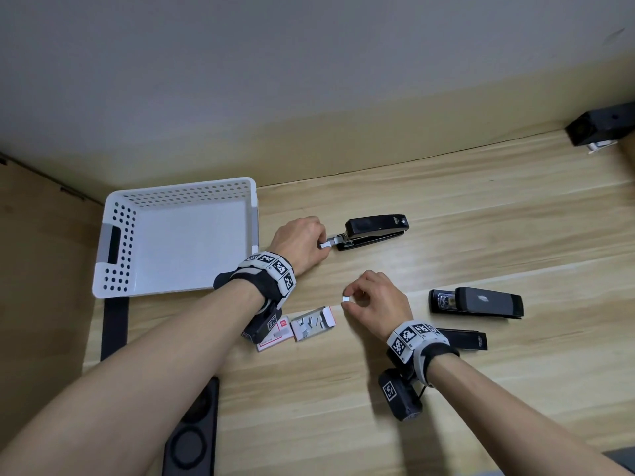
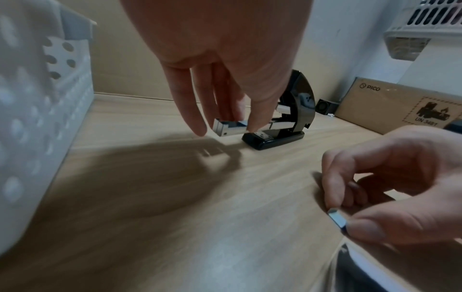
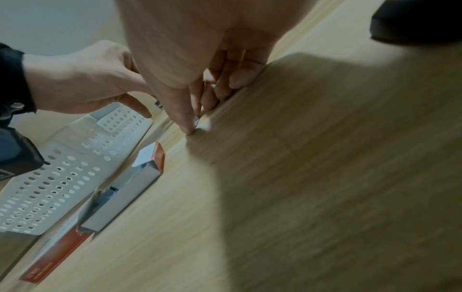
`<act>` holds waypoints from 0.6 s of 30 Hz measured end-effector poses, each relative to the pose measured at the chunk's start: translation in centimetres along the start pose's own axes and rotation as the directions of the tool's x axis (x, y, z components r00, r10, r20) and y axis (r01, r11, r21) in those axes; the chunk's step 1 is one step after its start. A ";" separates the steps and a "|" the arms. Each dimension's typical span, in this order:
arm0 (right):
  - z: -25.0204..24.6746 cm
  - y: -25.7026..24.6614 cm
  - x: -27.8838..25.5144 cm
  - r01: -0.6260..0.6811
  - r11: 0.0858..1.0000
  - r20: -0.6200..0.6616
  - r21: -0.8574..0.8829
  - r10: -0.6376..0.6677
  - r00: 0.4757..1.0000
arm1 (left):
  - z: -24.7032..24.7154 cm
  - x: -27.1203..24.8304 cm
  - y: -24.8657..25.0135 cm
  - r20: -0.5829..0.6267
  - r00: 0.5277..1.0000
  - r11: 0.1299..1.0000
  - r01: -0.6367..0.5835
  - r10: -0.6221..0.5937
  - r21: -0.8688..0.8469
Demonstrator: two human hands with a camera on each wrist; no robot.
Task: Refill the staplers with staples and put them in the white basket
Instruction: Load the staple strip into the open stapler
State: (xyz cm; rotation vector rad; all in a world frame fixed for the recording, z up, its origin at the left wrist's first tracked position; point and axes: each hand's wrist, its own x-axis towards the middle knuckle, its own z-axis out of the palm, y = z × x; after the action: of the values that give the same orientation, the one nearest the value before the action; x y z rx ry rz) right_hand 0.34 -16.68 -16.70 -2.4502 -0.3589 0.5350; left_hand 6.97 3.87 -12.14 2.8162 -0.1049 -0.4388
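Observation:
A black stapler [image 1: 376, 231] lies on the wooden table right of the white basket [image 1: 113, 214]. Its metal staple tray [image 1: 330, 240] is slid out toward the basket, and my left hand [image 1: 302, 242] pinches the tray's end [image 2: 228, 127]. My right hand [image 1: 372, 302] pinches a short strip of staples [image 1: 345, 299] between thumb and forefinger, just above the table, below the stapler. In the left wrist view the strip [image 2: 337, 218] shows at lower right. An opened staple box [image 1: 311, 323] with loose strips lies under my left wrist.
Two more black staplers lie at the right, one [image 1: 477, 302] with its front open, another [image 1: 464, 339] partly behind my right wrist. A red and white staple box [image 1: 275, 336] sits by the opened one. A black cube [image 1: 599, 127] stands at the far right corner.

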 end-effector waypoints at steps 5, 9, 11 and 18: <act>0.0 0.0 0.0 -0.004 1.000 -0.003 -0.002 0.004 1.000 | -0.2 0.2 0.0 -0.018 1.000 0.999 0.006 -0.007 -0.039; 0.1 0.0 0.0 -0.001 1.000 -0.007 0.001 0.001 1.000 | -0.3 0.3 0.0 -0.007 1.000 1.000 -0.005 0.005 -0.008; 0.1 0.1 0.0 -0.001 1.000 -0.010 0.003 0.001 1.000 | -0.3 0.4 0.0 -0.004 1.000 1.000 -0.007 0.007 0.001; 0.2 0.3 0.0 0.013 1.000 -0.016 0.010 -0.013 1.000 | -0.2 0.3 -0.1 -0.014 1.000 1.000 0.005 -0.005 0.007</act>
State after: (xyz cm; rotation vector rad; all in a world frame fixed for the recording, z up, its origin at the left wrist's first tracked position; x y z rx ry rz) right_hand 0.30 -16.81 -17.03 -2.4391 -0.3640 0.5105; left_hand 7.38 3.95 -12.04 2.8271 -0.0963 -0.4203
